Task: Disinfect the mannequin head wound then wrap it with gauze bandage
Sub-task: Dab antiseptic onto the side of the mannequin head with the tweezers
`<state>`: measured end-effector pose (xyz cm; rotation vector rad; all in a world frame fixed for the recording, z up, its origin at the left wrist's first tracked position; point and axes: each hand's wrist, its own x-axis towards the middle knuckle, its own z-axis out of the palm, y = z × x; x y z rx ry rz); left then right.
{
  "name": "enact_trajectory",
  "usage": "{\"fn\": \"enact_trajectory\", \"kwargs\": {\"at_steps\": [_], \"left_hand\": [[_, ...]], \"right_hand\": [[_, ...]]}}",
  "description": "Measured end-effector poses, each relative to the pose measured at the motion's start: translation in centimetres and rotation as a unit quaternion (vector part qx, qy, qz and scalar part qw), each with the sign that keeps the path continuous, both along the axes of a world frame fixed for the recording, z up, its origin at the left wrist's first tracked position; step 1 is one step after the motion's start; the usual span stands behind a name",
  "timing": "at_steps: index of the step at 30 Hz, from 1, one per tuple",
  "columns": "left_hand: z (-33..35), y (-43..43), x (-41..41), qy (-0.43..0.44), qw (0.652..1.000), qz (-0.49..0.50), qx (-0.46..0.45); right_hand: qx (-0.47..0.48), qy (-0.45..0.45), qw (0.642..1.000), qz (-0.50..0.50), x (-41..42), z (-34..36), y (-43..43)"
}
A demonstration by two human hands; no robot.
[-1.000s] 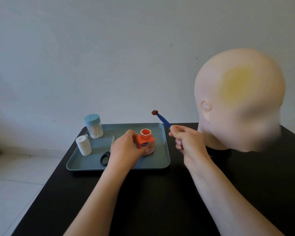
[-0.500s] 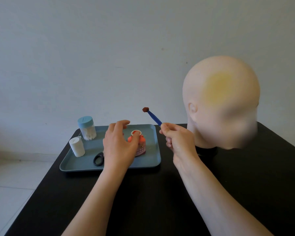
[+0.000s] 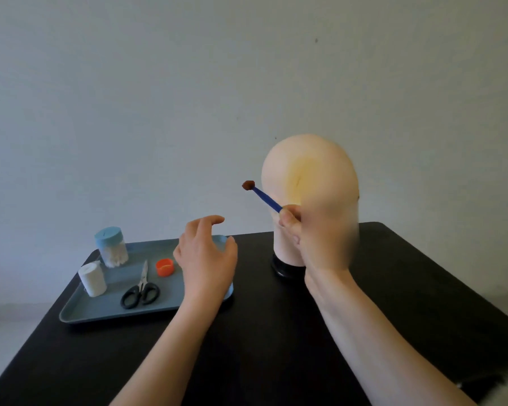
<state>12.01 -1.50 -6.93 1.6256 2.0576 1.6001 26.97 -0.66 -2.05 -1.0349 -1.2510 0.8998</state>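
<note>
On black table [image 3: 261, 361], right of centre: mannequin head [image 3: 310, 171] upright on dark base [image 3: 285, 271], yellow-stained patch [image 3: 298, 180] with small dark mark facing camera. In front of its lower part, partly covering it: right hand [image 3: 314, 238], fingers curled, pinching blue swab [image 3: 266, 198]; brown wet tip pointing up-left, beside head, not touching. Above right end of grey-blue tray [image 3: 100, 310]: left hand [image 3: 206, 259], fingers loosely spread, grasping nothing, hiding that corner. On tray: gauze roll [image 3: 92, 279], jar of cotton swabs [image 3: 111, 247], scissors [image 3: 140, 291], orange cap [image 3: 165, 267].

free: table [image 3: 252, 332] strip between tray [image 3: 106, 312], mannequin head [image 3: 320, 159] | tray: crowded
</note>
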Motion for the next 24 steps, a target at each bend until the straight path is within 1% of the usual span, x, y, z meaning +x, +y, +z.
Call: {"fn": "enact_trajectory", "kwargs": {"at_steps": [2, 3, 5, 7, 10, 12, 15, 18, 21, 24], "left_hand": [[0.4, 0.1, 0.5, 0.004, 1.000, -0.002, 0.001], [0.5, 0.3, 0.7, 0.006, 1.000, -0.011, 0.005], [1.2, 0.7, 1.2, 0.008, 0.999, -0.046, 0.024], [2.0, 1.3, 1.8, 0.001, 0.993, -0.113, 0.046], [3.4, 2.2, 2.6, 0.009, 0.977, -0.210, 0.040], [4.7, 3.2, 3.0, 0.024, 0.968, -0.249, 0.028], [6.7, 4.6, 3.4, 0.060, 0.955, -0.290, -0.006], [8.4, 5.5, 3.7, 0.076, 0.941, -0.327, -0.042], [9.2, 6.0, 4.2, 0.090, 0.931, -0.350, -0.054], [9.1, 6.2, 4.9, 0.076, 0.934, -0.346, -0.042]], "right_hand": [[0.051, -0.057, 0.997, -0.034, 1.3, 0.7, -0.3], [0.072, -0.065, 0.994, -0.054, 2.0, 0.9, -0.4], [0.051, -0.010, 0.995, -0.082, 3.2, 1.3, -0.6], [0.032, 0.056, 0.994, -0.084, 4.3, 1.5, -0.9], [0.049, 0.087, 0.991, -0.085, 5.9, 2.2, -1.2], [0.061, 0.108, 0.988, -0.096, 6.7, 2.7, -1.0], [0.061, 0.126, 0.985, -0.101, 7.4, 3.2, -0.3], [0.054, 0.146, 0.983, -0.099, 7.7, 3.5, 0.3], [0.039, 0.159, 0.982, -0.095, 7.9, 3.6, 1.0], [0.023, 0.173, 0.980, -0.093, 7.9, 3.6, 1.4]]}}
